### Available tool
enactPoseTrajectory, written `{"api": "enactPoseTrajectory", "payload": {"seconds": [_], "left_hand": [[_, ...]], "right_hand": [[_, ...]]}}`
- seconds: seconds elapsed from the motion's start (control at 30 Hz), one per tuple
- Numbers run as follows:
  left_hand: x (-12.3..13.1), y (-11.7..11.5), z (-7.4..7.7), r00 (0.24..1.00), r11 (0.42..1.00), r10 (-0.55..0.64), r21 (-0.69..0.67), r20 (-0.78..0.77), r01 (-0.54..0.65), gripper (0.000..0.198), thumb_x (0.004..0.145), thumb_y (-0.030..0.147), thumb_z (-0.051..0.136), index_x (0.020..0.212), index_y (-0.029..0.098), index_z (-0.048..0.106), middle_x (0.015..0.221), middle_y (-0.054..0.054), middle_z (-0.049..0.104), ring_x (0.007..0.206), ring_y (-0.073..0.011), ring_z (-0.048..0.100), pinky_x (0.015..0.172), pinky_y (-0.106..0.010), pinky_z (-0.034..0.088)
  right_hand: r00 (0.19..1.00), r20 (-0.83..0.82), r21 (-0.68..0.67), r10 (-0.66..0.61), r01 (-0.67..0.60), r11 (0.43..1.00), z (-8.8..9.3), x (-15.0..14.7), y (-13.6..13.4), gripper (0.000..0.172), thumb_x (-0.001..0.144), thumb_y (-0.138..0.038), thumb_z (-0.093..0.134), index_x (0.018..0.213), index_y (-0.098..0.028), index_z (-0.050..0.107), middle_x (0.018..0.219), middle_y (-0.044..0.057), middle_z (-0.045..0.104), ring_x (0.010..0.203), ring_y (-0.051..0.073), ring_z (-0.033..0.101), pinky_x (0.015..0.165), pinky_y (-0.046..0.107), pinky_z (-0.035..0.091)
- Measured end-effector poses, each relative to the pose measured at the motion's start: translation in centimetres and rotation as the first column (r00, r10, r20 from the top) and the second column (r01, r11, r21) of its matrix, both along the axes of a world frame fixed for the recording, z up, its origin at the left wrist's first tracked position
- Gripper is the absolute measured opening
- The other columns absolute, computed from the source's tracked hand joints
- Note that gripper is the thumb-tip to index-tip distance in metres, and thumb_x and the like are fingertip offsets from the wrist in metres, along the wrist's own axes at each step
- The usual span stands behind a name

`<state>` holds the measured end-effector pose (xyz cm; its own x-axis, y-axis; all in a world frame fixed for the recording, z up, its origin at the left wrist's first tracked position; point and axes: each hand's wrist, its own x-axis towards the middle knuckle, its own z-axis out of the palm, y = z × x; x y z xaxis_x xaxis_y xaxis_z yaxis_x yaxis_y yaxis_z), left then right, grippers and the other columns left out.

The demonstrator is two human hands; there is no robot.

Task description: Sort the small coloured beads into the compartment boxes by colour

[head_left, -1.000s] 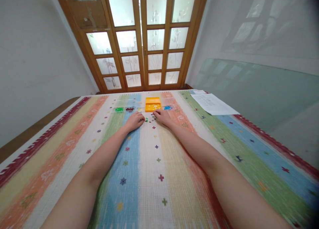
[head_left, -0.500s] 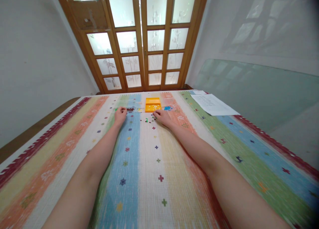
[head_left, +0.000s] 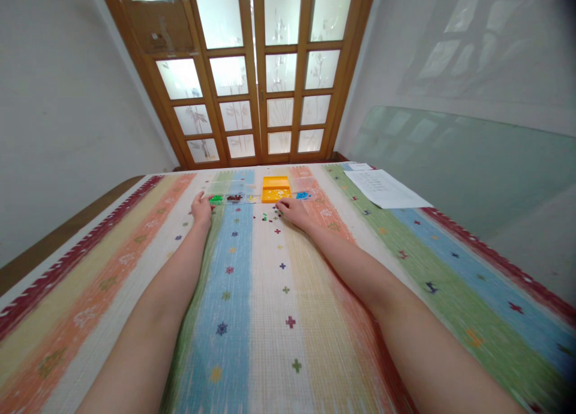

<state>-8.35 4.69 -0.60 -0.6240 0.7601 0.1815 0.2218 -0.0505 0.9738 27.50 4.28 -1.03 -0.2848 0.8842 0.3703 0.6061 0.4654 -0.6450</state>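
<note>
My left hand (head_left: 202,210) is at the left end of a row of clear compartments, beside the small green pieces (head_left: 216,200). Its thumb and forefinger are apart around the corner there; a firm grip cannot be made out. Small dark red pieces (head_left: 234,198) lie in the compartment to the right. My right hand (head_left: 291,211) rests just in front of an open yellow box (head_left: 276,182), fingertips pinched together; whatever they hold is too small to name. Pale pieces (head_left: 282,193) lie inside the box. Loose green and dark pieces (head_left: 265,218) are scattered left of my right hand.
Blue pieces (head_left: 303,195) sit right of the yellow box, and a few yellow ones (head_left: 252,198) to its left. Paper sheets (head_left: 382,189) lie at the far right on the striped tablecloth (head_left: 270,318). Wooden glass-paned doors (head_left: 258,102) stand beyond the table.
My left hand has moved left from the dark red pieces to the end of the row, uncovering the green pieces, and its fingers have parted. My right hand has stayed in place.
</note>
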Motion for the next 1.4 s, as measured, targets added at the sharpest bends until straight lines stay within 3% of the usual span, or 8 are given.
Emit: {"api": "enactPoseTrajectory", "payload": {"seconds": [0.17,0.23,0.37,0.53,0.63,0.93,1.17,1.4], "left_hand": [[1.4,-0.2,-0.3,0.921,0.965,-0.260,-0.048,-0.289,0.258,0.032,0.089,0.025,0.053,0.111,0.016,0.075,0.096,-0.006,0.077,0.073,-0.0171,0.066,0.074,-0.028,0.055],[2.5,-0.7,-0.2,0.812,0.907,-0.416,-0.122,-0.410,0.403,0.027,0.089,0.029,0.057,0.104,0.018,0.077,0.095,-0.006,0.077,0.080,-0.0197,0.068,0.079,-0.031,0.055],[4.8,-2.0,0.3,0.510,0.735,-0.650,-0.297,-0.564,0.610,0.025,0.087,0.036,0.065,0.102,0.021,0.079,0.100,-0.005,0.078,0.090,-0.0225,0.069,0.088,-0.034,0.055],[6.3,-2.5,1.0,0.284,0.625,-0.706,-0.382,-0.649,0.681,0.028,0.087,0.037,0.069,0.107,0.022,0.081,0.101,-0.007,0.075,0.094,-0.0232,0.068,0.091,-0.035,0.054],[6.6,-2.5,1.2,0.193,0.595,-0.697,-0.406,-0.691,0.694,0.024,0.088,0.034,0.069,0.106,0.024,0.082,0.102,-0.007,0.073,0.096,-0.0227,0.067,0.095,-0.036,0.052],[7.7,-2.6,0.6,0.174,0.637,-0.650,-0.406,-0.740,0.655,0.016,0.090,0.028,0.064,0.095,0.023,0.077,0.099,-0.005,0.072,0.094,-0.0209,0.066,0.089,-0.032,0.050],[7.7,-3.1,0.5,0.317,0.693,-0.649,-0.364,-0.692,0.622,0.013,0.090,0.027,0.060,0.097,0.023,0.070,0.093,-0.003,0.073,0.085,-0.0192,0.065,0.080,-0.030,0.049],[7.9,-3.4,0.8,0.397,0.752,-0.595,-0.309,-0.699,0.582,0.016,0.088,0.025,0.060,0.100,0.023,0.069,0.090,-0.001,0.072,0.079,-0.0182,0.062,0.077,-0.030,0.047]], "right_hand": [[1.000,-0.002,0.001,-0.007,0.007,1.000,0.2,0.0,-0.2,0.025,0.100,-0.026,0.056,0.085,-0.019,0.074,0.090,0.004,0.076,0.084,0.019,0.065,0.072,0.027,0.039],[1.000,-0.002,0.003,-0.004,0.004,1.000,0.3,0.0,-0.3,0.026,0.100,-0.025,0.055,0.084,-0.019,0.074,0.090,0.005,0.076,0.083,0.019,0.065,0.072,0.027,0.039],[1.000,0.002,0.004,-0.002,0.002,1.000,0.3,0.0,-0.4,0.027,0.101,-0.026,0.055,0.083,-0.019,0.074,0.087,0.005,0.076,0.081,0.019,0.064,0.071,0.027,0.038],[1.000,0.008,0.019,-0.001,0.001,1.000,0.1,0.0,-0.1,0.027,0.100,-0.026,0.056,0.083,-0.018,0.075,0.086,0.005,0.076,0.079,0.018,0.063,0.071,0.027,0.038],[1.000,0.008,0.017,0.000,0.000,1.000,0.0,0.0,0.1,0.027,0.101,-0.027,0.057,0.085,-0.018,0.077,0.089,0.005,0.077,0.079,0.018,0.063,0.072,0.027,0.039],[1.000,0.004,0.015,-0.003,0.003,1.000,0.0,-0.1,0.0,0.027,0.101,-0.027,0.056,0.086,-0.019,0.076,0.089,0.005,0.077,0.080,0.019,0.064,0.073,0.027,0.040],[1.000,-0.001,0.021,0.005,-0.005,1.000,-0.1,0.0,0.0,0.027,0.101,-0.028,0.057,0.084,-0.019,0.075,0.087,0.004,0.076,0.079,0.018,0.064,0.071,0.027,0.039],[1.000,0.002,0.015,0.006,-0.006,1.000,-0.1,0.0,0.1,0.027,0.101,-0.027,0.057,0.083,-0.019,0.075,0.088,0.004,0.077,0.080,0.018,0.064,0.071,0.027,0.039]]}}
